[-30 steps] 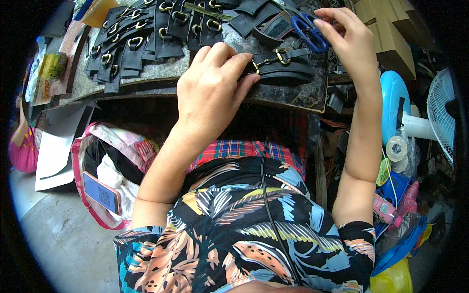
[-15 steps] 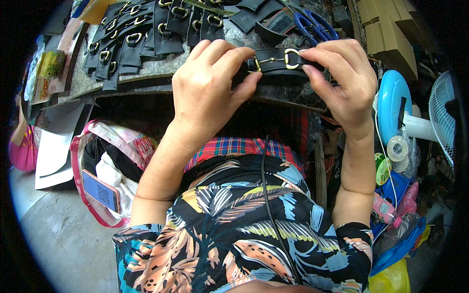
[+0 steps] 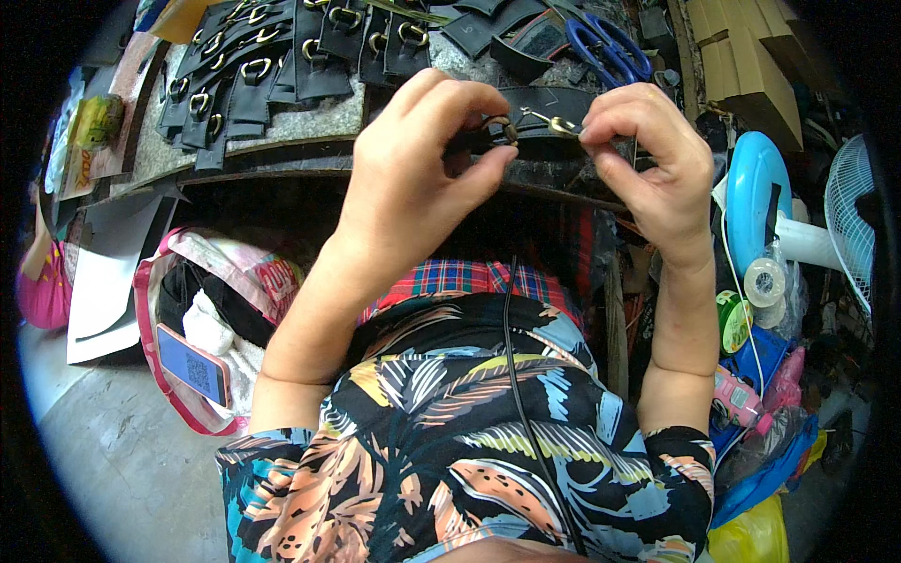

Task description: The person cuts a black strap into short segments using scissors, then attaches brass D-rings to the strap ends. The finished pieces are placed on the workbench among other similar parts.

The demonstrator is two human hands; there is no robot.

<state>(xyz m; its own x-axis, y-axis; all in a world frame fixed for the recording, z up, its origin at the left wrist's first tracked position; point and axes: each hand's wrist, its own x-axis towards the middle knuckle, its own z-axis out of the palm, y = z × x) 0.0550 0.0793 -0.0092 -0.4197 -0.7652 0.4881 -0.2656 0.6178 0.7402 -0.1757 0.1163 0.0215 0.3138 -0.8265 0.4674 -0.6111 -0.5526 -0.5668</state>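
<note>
My left hand [image 3: 408, 159] is closed in a pinch at the bench edge, round a black strap end with a metal ring [image 3: 507, 129]. The part of that strap behind my fingers is hidden. Opposite it, my right hand [image 3: 652, 155] pinches a gold-coloured metal ring fitting [image 3: 561, 124]. A thin metal piece [image 3: 532, 114] points from this fitting toward my left hand. Whether the two pieces are joined cannot be made out. Just behind lies a black strap [image 3: 554, 99] with a faint light mark.
Several black straps with gold rings [image 3: 253, 71] cover the bench at back left. Blue-handled scissors [image 3: 608, 52] lie at back right, near cardboard boxes [image 3: 751, 70]. A blue and white fan [image 3: 755, 202] stands right. At left, a bag [image 3: 150, 310] holds a phone [image 3: 194, 364].
The right-hand ring fitting has turned from facing up to nearly edge-on. My left hand has shifted slightly right and tilted its ring. The right hand has dropped slightly.
</note>
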